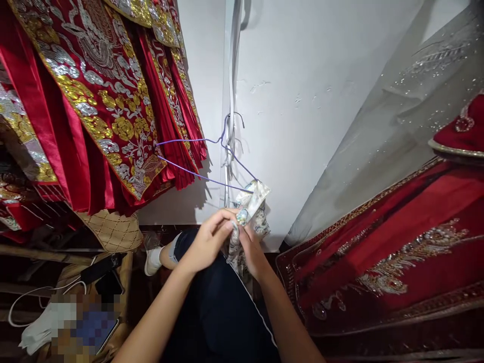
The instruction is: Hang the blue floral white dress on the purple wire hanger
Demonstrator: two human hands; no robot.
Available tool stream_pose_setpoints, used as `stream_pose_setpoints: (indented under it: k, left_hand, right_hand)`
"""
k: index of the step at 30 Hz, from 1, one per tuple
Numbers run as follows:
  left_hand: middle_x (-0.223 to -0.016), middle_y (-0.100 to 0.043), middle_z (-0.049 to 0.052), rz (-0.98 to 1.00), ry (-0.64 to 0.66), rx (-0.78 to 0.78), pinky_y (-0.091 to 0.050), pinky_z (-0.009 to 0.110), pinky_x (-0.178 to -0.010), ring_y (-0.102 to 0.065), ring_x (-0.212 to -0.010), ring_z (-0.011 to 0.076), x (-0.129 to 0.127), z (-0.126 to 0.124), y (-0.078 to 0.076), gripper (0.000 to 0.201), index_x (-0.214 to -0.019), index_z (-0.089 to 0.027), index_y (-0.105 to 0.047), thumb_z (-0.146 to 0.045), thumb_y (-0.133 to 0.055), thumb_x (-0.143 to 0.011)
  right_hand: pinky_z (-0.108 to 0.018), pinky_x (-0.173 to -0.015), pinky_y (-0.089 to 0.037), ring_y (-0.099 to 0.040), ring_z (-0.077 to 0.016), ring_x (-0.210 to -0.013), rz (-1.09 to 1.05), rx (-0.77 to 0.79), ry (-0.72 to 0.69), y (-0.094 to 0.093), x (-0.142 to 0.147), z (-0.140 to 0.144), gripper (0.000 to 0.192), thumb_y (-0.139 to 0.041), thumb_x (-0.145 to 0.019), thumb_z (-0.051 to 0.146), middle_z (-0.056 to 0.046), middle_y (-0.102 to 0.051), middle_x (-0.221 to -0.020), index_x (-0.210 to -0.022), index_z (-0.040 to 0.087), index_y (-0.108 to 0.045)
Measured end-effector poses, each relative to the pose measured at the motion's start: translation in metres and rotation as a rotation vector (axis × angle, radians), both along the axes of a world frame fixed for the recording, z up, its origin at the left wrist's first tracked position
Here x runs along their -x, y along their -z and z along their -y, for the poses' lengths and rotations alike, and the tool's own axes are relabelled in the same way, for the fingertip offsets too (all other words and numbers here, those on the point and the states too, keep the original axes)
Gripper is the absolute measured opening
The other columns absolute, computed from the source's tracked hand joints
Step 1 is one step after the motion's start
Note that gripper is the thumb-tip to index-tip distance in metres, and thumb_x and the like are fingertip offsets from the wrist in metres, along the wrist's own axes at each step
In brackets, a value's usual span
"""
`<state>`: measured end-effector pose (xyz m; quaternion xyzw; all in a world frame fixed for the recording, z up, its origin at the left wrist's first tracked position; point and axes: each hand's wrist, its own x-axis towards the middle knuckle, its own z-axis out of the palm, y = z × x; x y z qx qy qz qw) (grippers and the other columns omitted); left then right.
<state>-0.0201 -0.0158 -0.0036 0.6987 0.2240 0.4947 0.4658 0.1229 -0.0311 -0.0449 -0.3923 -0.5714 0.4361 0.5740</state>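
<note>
Right hand (252, 252) fingers hidden in patterned cloth (251, 204); pixelated patch (81, 320) unreadable; red garment (397, 252) cut off.

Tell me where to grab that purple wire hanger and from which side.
Take the hanger by its long bottom wire, coming from below. That stretch is bare and runs clear of the wall. The right end is wrapped in the patterned cloth that the left hand and right hand pinch, the left end hides behind the red robes, and the hook is tangled with grey hangers.

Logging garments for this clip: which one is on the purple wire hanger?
The pale floral-print garment held by both hands, not the red embroidered garments at either side.
</note>
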Motion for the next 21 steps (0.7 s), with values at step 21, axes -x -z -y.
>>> stream_pose_setpoints:
  k: [21]
  left_hand:
    - [-0.088, -0.07, 0.006, -1.135, -0.411, -0.189, -0.045, 0.03, -0.074, -0.067, -0.085, 0.0261, 0.064, -0.057, 0.053, 0.027, -0.105, -0.023, -0.058, -0.045, -0.043, -0.097]
  right_hand:
    - [-0.035, -0.099, -0.046, -0.063, -0.0226, -0.113, 0.302, -0.321, 0.164, -0.059, -0.06, -0.161, 0.044, -0.054, -0.08, 0.022, -0.006, -0.069, -0.124, -0.122, 0.021, -0.069]
